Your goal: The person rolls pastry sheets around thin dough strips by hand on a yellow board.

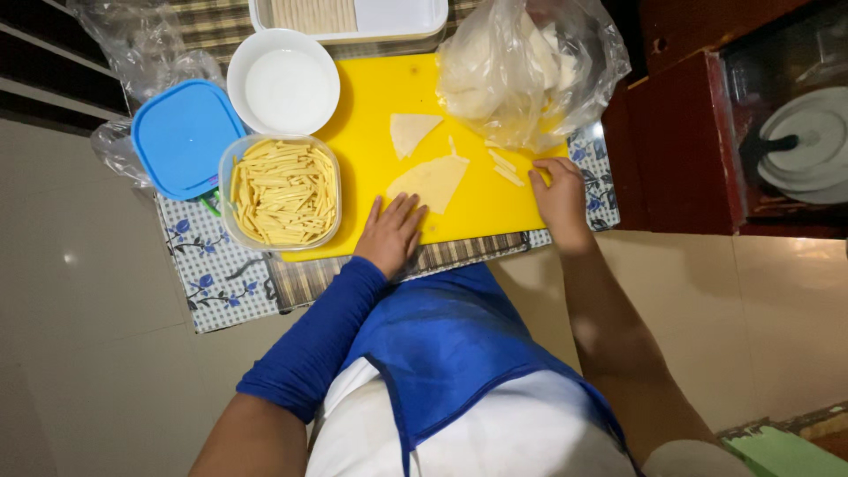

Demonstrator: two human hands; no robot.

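The left hand (pixel 390 231) lies flat, fingers spread, on the near edge of the yellow cutting board (pixel 371 97), its fingertips touching a thin, pale triangular sheet of dough (pixel 430 181). A second, smaller triangle (pixel 412 132) lies just beyond it on the board. The right hand (pixel 558 190) rests at the board's right edge with its fingers curled; it may be pinching one of the pale strips (pixel 505 168) beside it, though the grip is hard to make out. Both hands are well apart. A clear container (pixel 283 190) full of cut pale-yellow sticks stands at the board's left edge, with a blue lid (pixel 184 137) beside it and a white bowl (pixel 283 81) behind. A clear plastic bag (pixel 521 66) of pale dough sits on the board's far right corner. A white tray (pixel 397 18) lies beyond the board.
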